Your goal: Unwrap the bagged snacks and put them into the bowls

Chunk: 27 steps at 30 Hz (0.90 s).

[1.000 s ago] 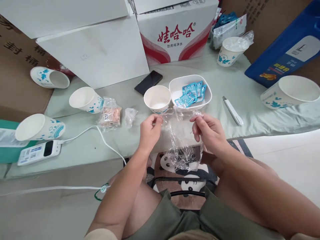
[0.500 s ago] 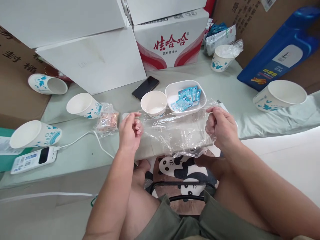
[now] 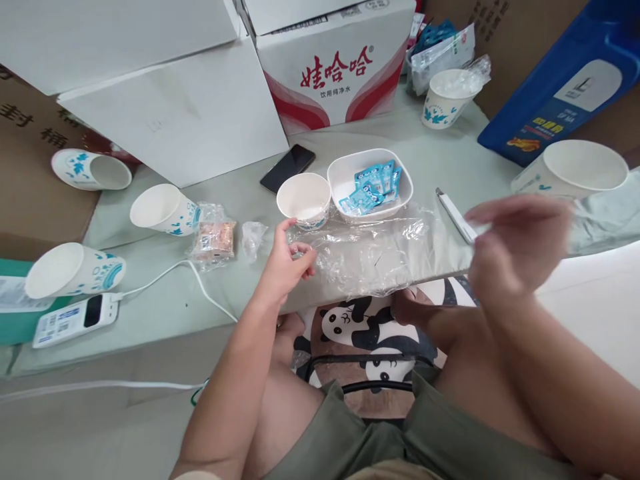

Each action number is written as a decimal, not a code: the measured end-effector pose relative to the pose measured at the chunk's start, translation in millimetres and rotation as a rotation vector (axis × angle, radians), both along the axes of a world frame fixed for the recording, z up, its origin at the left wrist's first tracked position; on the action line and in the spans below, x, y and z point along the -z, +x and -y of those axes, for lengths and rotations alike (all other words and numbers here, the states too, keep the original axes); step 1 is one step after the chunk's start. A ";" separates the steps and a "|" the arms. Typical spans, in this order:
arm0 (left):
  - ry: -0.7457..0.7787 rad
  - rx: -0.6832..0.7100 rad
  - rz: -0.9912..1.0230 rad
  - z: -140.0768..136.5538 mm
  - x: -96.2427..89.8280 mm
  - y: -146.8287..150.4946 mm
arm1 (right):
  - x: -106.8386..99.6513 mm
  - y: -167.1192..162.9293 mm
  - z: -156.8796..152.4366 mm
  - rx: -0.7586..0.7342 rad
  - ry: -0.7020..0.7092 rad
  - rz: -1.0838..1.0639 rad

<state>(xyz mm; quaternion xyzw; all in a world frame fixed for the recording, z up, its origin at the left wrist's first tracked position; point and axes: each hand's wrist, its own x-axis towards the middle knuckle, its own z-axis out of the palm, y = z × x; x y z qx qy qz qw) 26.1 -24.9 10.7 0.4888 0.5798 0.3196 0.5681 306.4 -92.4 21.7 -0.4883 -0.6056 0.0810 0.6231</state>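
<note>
The table is covered in pale green. At centre sit a cup, a bowl and a film, a phone just above; right of centre, a knife; upper centre, a box; left, a packet and a white device.

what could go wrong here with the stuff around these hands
The crumpled clear plastic sheet lies along the front edge of the pale green cloth-covered table, so it might slip off. The left hand is close to the round white paper cup; a knock could tip it. The blurred right hand is near the slim white cutter-like tool, which a careless sweep might push aside.
</note>
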 end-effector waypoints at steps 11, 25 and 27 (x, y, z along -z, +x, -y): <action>0.930 0.576 -0.364 29.6 -10.9 3.1 | 37.3 -57.4 1.7 -0.588 -0.518 0.836; 0.481 0.459 0.025 15.1 -7.2 -6.8 | 4.5 -15.0 -0.2 -0.305 -0.658 -0.295; 0.435 0.340 0.094 15.2 -6.2 -3.7 | 5.2 -15.8 -0.3 -0.276 -0.663 -0.386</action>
